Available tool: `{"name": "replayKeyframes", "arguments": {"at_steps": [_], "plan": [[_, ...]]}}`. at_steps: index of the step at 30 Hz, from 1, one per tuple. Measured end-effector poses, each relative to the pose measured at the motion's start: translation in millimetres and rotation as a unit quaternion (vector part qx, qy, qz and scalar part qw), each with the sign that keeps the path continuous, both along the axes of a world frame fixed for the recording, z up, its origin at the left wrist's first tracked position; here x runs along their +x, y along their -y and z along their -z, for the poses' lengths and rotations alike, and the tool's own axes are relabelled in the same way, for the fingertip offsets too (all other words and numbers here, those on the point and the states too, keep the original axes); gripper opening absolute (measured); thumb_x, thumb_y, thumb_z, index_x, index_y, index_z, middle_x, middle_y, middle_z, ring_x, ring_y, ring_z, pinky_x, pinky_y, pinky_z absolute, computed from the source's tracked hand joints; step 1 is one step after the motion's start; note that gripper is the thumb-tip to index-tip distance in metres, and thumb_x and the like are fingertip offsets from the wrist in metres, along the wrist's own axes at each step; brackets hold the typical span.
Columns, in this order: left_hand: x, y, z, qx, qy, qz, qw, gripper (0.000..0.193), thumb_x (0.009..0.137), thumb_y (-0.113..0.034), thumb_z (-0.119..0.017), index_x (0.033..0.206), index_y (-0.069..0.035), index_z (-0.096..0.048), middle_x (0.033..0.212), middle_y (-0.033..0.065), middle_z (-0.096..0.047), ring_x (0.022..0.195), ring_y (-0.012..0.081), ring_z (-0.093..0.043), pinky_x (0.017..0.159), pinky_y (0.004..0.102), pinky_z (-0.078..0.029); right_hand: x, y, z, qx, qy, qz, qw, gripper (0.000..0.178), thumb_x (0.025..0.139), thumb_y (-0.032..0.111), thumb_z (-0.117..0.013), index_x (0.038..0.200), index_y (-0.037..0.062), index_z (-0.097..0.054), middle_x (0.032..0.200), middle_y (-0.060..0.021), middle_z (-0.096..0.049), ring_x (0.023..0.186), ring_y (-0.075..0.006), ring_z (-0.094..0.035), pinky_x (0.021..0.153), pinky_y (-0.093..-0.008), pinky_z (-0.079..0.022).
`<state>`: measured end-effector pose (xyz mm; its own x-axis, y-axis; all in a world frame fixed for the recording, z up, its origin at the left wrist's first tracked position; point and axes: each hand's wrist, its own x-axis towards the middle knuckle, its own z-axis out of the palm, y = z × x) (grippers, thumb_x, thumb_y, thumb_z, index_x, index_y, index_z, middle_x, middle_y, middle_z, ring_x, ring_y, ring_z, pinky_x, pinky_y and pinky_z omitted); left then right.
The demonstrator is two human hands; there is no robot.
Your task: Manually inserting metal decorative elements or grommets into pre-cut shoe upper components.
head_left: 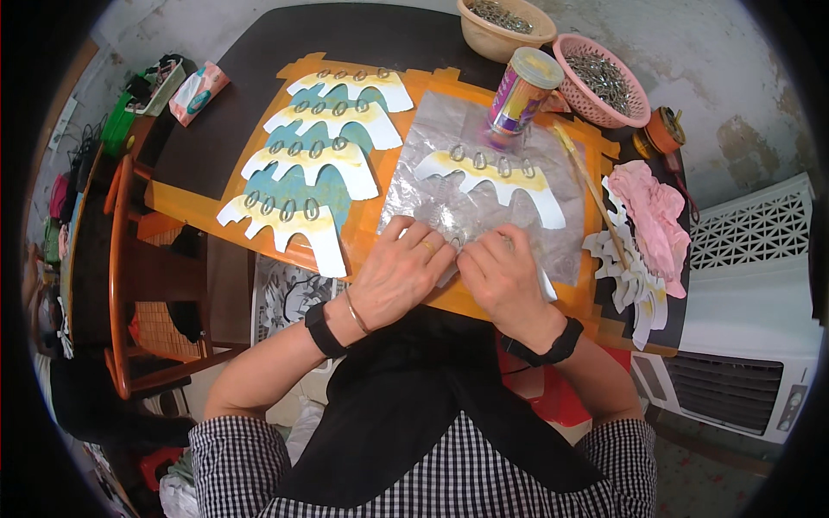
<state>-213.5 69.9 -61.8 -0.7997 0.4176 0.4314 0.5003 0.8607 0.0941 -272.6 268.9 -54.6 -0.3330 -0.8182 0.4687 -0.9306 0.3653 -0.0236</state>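
From the wearer's head, 1 wide fisheye camera is looking down and forward, framing the left hand [401, 272] and right hand [505, 274] close by, with the wall [738, 82] lying farther off.

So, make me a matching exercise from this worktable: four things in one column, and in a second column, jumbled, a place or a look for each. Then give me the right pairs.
Column one
1. Left hand
2. Pink plastic basket
3. Crumpled pink cloth
4. Lidded cylindrical canister

Column two
A. Lying partly over white cut-out pieces
B. Purple and yellow, standing upright
C. Beside the right hand, by the near edge of the translucent plastic sheet
D. Holding many small metal pieces

Right pairs: 1-C, 2-D, 3-A, 4-B
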Motion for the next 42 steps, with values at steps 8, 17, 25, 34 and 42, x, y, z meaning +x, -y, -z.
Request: {"name": "replayKeyframes", "arguments": {"at_steps": [8,17,25,34,42], "plan": [[-0.7,6.9,2.8,0.026,0.03,0.022,0.999,0.025,0.074,-0.012,-0.074,0.098,-0.011,-0.068,0.097,0.0017,-0.069,0.097,0.0203,-0.065,0.093,0.0366,-0.048,8.5,1.8,-7.4,0.042,-0.002,-0.004,0.999,0.008,0.078,0.008,-0.063,0.085,0.0039,-0.063,0.083,-0.0062,-0.054,0.091,-0.022,-0.057,0.102,-0.0468,-0.043],[-1.6,8.9,-6.0,0.031,0.052,0.032,0.998,0.022,0.071,-0.012,-0.076,0.093,-0.011,-0.072,0.097,0.0003,-0.072,0.098,0.0201,-0.067,0.098,0.0368,-0.05,11.6,1.2,-8.6,0.045,0.001,-0.024,0.999,0.01,0.076,0.008,-0.065,0.083,0.0024,-0.066,0.083,-0.007,-0.057,0.092,-0.0224,-0.059,0.102,-0.0469,-0.044],[3.5,12.4,-2.6,0.035,0.066,0.036,0.997,0.023,0.074,-0.012,-0.075,0.097,-0.01,-0.073,0.105,0.0022,-0.073,0.108,0.0212,-0.067,0.101,0.0386,-0.049,13.7,-1.6,-4.6,0.039,-0.016,-0.018,0.999,0.01,0.076,0.009,-0.065,0.084,0.0026,-0.067,0.085,-0.0063,-0.057,0.09,-0.0212,-0.058,0.103,-0.0469,-0.044],[16.2,9.2,-4.2,0.089,0.01,0.027,0.996,0.021,0.086,-0.016,-0.076,0.104,-0.005,-0.071,0.122,0.0066,-0.066,0.123,0.0275,-0.059,0.104,0.0421,-0.046,19.5,-13.5,-4.2,0.044,0.031,0.004,0.999,0.024,0.082,0.009,-0.064,0.103,-0.002,-0.07,0.105,-0.0095,-0.062,0.114,-0.0254,-0.058,0.104,-0.0464,-0.043],[28.6,17.3,12.2,-0.01,0.016,0.04,0.999,0.04,0.084,-0.018,-0.079,0.122,-0.012,-0.066,0.133,0.0022,-0.063,0.129,0.0256,-0.055,0.108,0.047,-0.042,22.0,-18.1,-3.3,0.046,0.045,0.003,0.998,0.031,0.085,0.01,-0.065,0.112,-0.0036,-0.07,0.116,-0.0112,-0.063,0.124,-0.0272,-0.056,0.107,-0.0466,-0.043]]}}
